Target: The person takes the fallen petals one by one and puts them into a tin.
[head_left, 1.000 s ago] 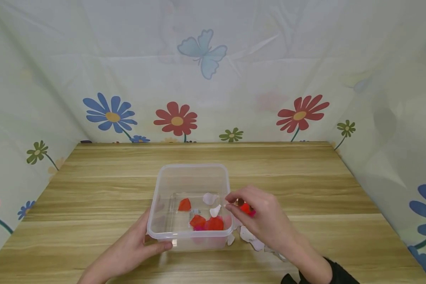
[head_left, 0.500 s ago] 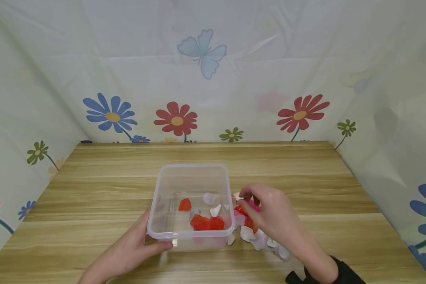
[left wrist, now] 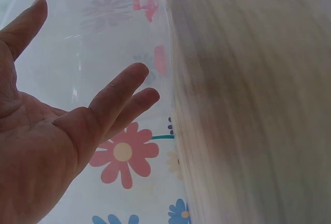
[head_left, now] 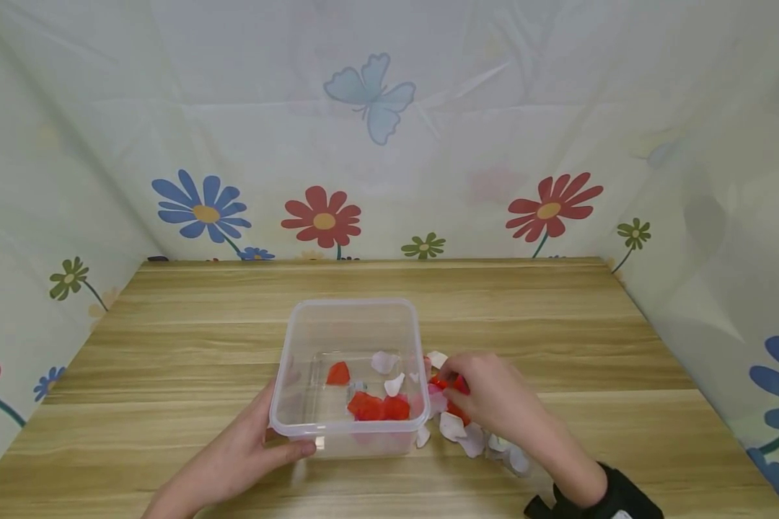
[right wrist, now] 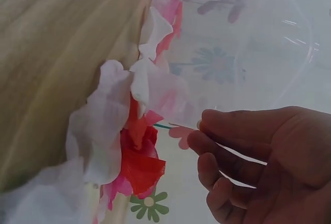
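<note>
In the head view a clear plastic box with red, white and pink petals in it stands mid-table. My left hand rests against its near left corner, thumb along the front wall. The left wrist view shows that hand's straight, spread fingers at the clear wall. Right of the box lies a loose heap of petals. My right hand is low over the heap, fingers bent. In the right wrist view its thumb and index finger pinch the tip of a pale pink petal, beside red petals and white petals.
The wooden table reaches back to a white cloth printed with flowers and a butterfly. More cloth rises at both sides. A black cuff is on my right wrist.
My right hand has moved from over the box's right rim to the petal heap and lowered into it. The left hand and the box have stayed in place.
</note>
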`<action>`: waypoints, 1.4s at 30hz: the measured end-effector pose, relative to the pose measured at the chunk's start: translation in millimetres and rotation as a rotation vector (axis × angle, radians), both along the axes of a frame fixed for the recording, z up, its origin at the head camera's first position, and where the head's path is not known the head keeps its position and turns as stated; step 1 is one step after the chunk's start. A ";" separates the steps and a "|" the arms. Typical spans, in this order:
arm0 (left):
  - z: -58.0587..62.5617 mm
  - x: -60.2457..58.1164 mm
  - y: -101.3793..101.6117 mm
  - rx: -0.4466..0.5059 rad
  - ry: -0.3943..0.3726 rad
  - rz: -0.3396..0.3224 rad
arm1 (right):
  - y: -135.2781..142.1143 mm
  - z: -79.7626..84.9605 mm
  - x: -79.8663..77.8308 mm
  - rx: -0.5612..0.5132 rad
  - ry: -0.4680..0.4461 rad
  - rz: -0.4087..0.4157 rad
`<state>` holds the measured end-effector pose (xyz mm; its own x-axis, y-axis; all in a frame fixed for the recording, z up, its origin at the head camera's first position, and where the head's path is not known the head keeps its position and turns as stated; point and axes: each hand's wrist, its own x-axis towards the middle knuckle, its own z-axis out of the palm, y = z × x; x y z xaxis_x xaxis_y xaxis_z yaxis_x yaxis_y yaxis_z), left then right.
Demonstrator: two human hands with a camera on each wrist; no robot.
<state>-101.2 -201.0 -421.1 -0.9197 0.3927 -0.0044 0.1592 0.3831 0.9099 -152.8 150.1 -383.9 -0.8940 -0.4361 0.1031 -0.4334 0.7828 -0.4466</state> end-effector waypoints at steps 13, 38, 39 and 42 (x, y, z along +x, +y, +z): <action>-1.2 0.4 -0.4 0.012 0.002 -0.001 | -1.5 -15.4 -7.4 0.036 -0.015 0.066; -1.2 -0.5 -0.4 0.022 0.003 -0.003 | 5.8 8.5 -3.1 -0.068 0.005 0.008; -1.3 -0.4 -0.4 0.023 0.002 -0.004 | 6.0 10.2 -2.4 -0.078 0.010 0.001; -1.7 -0.2 -0.5 0.027 0.002 -0.008 | 6.4 15.3 0.0 -0.111 0.051 -0.013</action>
